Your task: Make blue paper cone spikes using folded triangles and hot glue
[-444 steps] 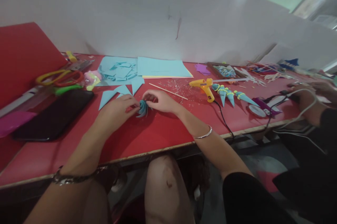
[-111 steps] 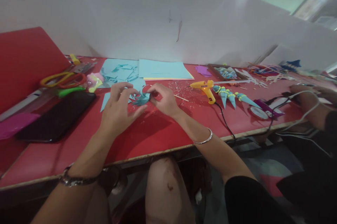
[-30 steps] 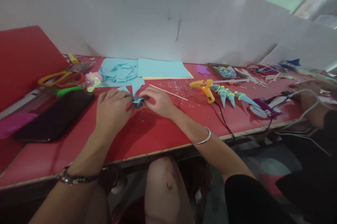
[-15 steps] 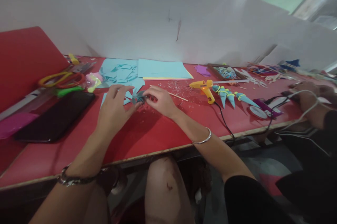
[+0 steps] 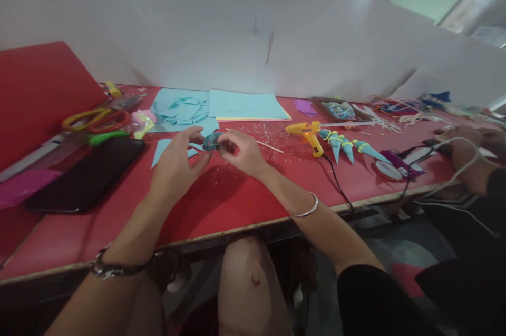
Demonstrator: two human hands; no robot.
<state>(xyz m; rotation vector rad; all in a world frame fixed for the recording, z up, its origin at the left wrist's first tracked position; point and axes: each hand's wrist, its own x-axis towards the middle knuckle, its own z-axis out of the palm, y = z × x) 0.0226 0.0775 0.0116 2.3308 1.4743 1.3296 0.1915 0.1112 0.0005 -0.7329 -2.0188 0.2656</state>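
Between my two hands is a small curled roll of blue paper, held above the red table. My left hand has its fingertips and thumb at the roll's left side. From the right, my right hand pinches the roll between thumb and fingers. Cut pieces of light blue paper lie on the table behind my left hand. Just beyond my right hand rests a thin wooden stick.
A yellow glue gun with a black cord stands right, beside blue paper cones. Scissors and a black phone lie left. Blue sheets lie at the back. Another person's hand is at far right.
The blue paper has gone from a looser curl with a sticking-out end to a more compact roll. My left fingers have moved slightly right, closer around it.
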